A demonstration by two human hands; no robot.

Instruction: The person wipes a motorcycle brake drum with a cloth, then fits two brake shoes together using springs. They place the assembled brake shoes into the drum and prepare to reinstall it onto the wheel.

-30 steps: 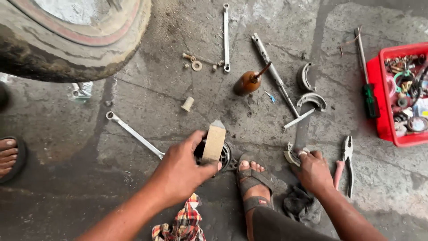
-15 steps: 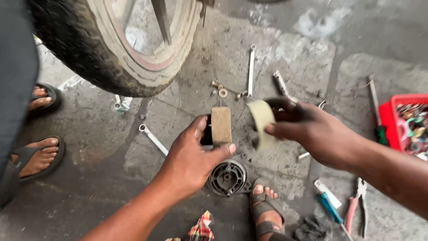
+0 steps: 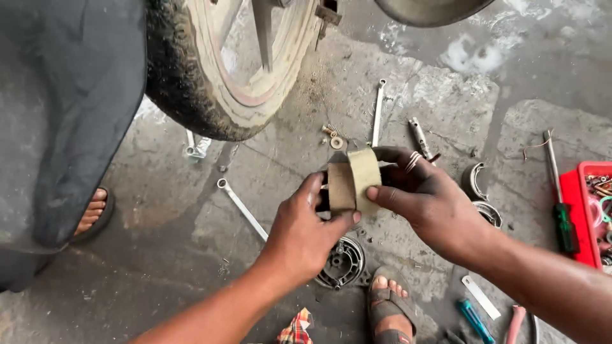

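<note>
Two curved tan-lined brake shoes are held side by side above the concrete floor. My left hand grips the left brake shoe from below. My right hand grips the right brake shoe, thumb on its lining, rings on one finger. Directly below the hands a round metal brake plate lies on the floor. My sandalled foot rests just right of it.
A motorcycle wheel stands at top centre. A person's trouser leg and sandalled foot are at left. Wrenches, a spring and washer, old brake shoes, a green-handled screwdriver and a red parts tray lie around.
My right hand has picked a brake shoe up from the floor and brought it against the one in my left hand. Both hands have risen, and the view has tilted toward the wheel.
</note>
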